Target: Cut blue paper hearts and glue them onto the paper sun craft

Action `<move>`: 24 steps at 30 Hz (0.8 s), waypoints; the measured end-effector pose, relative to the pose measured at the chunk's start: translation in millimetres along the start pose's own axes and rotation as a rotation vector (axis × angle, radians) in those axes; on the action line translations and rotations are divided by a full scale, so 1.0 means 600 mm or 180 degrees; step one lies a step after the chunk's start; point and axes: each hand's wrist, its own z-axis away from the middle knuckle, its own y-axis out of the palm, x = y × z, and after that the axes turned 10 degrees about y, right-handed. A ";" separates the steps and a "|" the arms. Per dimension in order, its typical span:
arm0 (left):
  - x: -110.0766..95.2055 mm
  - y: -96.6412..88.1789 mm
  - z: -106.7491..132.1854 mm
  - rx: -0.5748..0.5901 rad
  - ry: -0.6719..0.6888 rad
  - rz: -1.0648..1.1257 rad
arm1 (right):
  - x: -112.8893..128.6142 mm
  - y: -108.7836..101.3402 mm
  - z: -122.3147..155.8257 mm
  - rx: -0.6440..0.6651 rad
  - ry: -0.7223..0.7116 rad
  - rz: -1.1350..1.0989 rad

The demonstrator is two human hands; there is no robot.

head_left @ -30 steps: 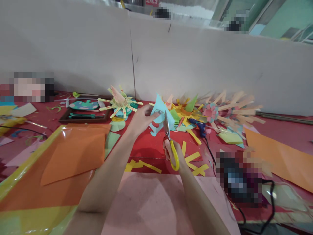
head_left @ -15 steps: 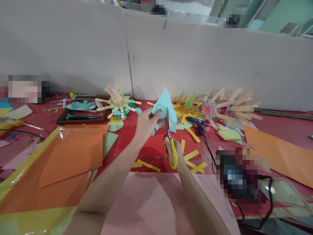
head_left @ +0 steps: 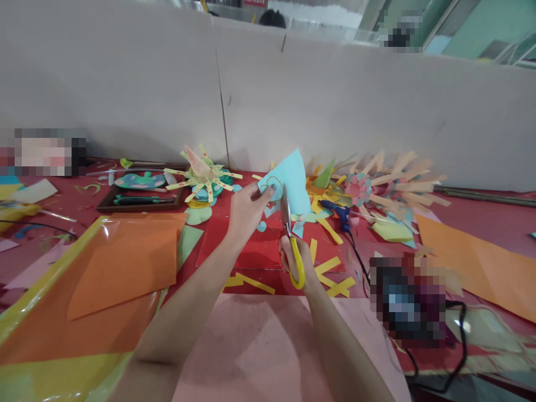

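My left hand (head_left: 247,211) pinches a light blue piece of paper (head_left: 288,180) and holds it up over the red table (head_left: 255,251). A pencilled curve shows near my fingertips. My right hand (head_left: 293,262) grips yellow-handled scissors (head_left: 291,237), blades pointing away from me and set into the lower edge of the blue paper. Small blue offcuts (head_left: 263,226) lie below the paper.
Yellow paper strips (head_left: 330,271) lie by my right hand. Orange sheets lie at the left (head_left: 125,265) and right (head_left: 477,265). Paper flower crafts (head_left: 203,176) line the white partition (head_left: 335,106). A blue glue gun (head_left: 339,213) and its black cable (head_left: 419,363) run right. A pink sheet (head_left: 259,346) lies near me.
My left hand has turned the blue paper, so its broad side now faces up instead of a point. More blue scraps lie under it. The scissors stay in the paper.
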 end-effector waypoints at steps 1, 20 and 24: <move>0.000 0.000 0.000 -0.0008 0.0007 0.0030 | 0.000 0.001 0.000 -0.0016 0.0000 -0.0017; -0.002 0.003 0.004 0.0270 0.0215 -0.0084 | 0.003 0.002 -0.002 0.0288 -0.0187 -0.0310; -0.002 0.007 0.008 0.0473 0.0269 -0.0031 | 0.001 0.001 -0.006 0.0207 -0.0185 -0.0300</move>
